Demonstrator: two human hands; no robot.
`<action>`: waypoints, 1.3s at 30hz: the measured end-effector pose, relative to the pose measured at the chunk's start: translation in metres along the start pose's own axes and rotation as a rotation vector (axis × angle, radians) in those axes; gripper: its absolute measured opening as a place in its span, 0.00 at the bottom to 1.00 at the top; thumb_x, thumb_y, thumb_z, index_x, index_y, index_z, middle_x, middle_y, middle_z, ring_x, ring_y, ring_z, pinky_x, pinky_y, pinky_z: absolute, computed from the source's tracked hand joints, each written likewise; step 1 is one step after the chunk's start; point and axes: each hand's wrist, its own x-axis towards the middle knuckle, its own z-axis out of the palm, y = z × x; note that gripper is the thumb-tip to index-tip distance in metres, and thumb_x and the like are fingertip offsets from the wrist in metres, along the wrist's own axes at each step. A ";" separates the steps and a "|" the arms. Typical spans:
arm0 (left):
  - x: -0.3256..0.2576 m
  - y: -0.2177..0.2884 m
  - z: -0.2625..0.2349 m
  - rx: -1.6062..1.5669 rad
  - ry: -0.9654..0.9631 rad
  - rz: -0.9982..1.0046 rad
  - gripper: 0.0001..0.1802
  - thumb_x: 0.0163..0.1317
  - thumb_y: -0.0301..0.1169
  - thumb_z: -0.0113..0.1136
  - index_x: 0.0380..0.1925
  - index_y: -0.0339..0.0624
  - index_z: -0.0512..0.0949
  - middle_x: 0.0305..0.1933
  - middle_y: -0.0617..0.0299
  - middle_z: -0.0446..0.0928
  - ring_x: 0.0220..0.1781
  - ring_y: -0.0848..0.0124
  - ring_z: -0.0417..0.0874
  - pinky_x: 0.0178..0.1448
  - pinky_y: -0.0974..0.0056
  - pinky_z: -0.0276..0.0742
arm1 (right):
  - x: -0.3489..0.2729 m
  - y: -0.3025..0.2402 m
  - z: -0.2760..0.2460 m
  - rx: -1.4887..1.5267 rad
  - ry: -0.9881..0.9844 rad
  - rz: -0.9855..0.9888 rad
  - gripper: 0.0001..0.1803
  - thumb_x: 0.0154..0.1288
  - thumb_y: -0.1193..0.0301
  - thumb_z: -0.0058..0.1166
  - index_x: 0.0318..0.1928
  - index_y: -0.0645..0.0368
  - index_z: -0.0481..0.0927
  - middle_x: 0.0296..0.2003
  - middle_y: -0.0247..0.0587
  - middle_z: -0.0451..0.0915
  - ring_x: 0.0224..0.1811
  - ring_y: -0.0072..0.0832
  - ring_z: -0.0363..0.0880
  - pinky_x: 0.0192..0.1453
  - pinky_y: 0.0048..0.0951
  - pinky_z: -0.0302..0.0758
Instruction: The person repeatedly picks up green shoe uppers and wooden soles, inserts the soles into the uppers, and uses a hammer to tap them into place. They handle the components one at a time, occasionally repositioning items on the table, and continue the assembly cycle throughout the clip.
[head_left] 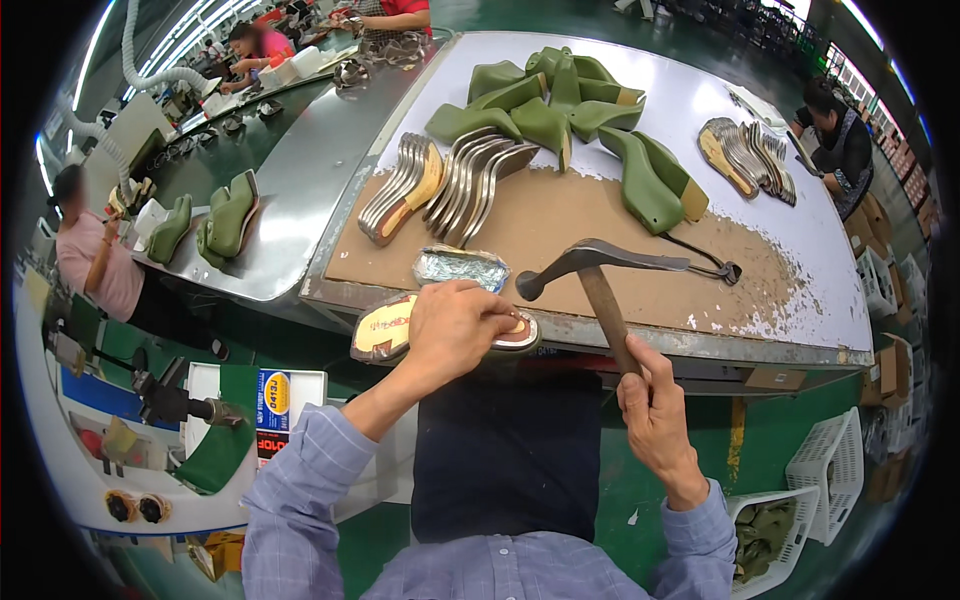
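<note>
My left hand (452, 328) is wrapped over a shoe last with a yellow and brown insole (382, 330) on its upturned sole, at the table's near edge. Its fingertips press together near the last's right end; anything tiny between them is hidden. My right hand (655, 410) grips the wooden handle of a shoemaker's hammer (606, 312). The hammer's long curved dark head is raised to the right of the last, its round face toward the left hand. Just beyond the left hand sits a foil-lined tray (462, 268) with shiny contents too small to make out.
Stacked insoles (402, 190) stand on the worktable (560, 215), with more insoles (735, 160) farther right. Green shoe lasts (560, 100) lie heaped behind. A dark metal tool (705, 260) rests at right. White crates (825, 475) stand on the floor. Several people work around the benches.
</note>
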 end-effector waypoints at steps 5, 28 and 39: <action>-0.001 -0.004 0.002 -0.018 0.005 0.063 0.08 0.55 0.38 0.73 0.29 0.47 0.90 0.31 0.61 0.86 0.35 0.59 0.86 0.42 0.57 0.79 | 0.005 -0.026 -0.011 -0.040 0.031 -0.146 0.22 0.77 0.78 0.51 0.68 0.58 0.71 0.31 0.41 0.79 0.27 0.22 0.71 0.37 0.25 0.74; 0.000 -0.004 -0.022 0.080 -0.252 0.029 0.23 0.54 0.46 0.74 0.47 0.48 0.86 0.45 0.53 0.87 0.53 0.52 0.84 0.59 0.54 0.75 | -0.021 -0.024 -0.023 -0.024 0.054 -0.044 0.21 0.79 0.73 0.50 0.68 0.58 0.72 0.38 0.43 0.82 0.29 0.23 0.73 0.38 0.25 0.74; -0.001 -0.016 -0.031 0.260 -0.346 0.093 0.34 0.50 0.57 0.75 0.52 0.49 0.84 0.53 0.56 0.84 0.63 0.53 0.78 0.66 0.48 0.69 | -0.031 -0.010 -0.027 0.031 0.131 -0.036 0.23 0.77 0.75 0.53 0.69 0.62 0.68 0.52 0.49 0.83 0.38 0.24 0.80 0.44 0.25 0.77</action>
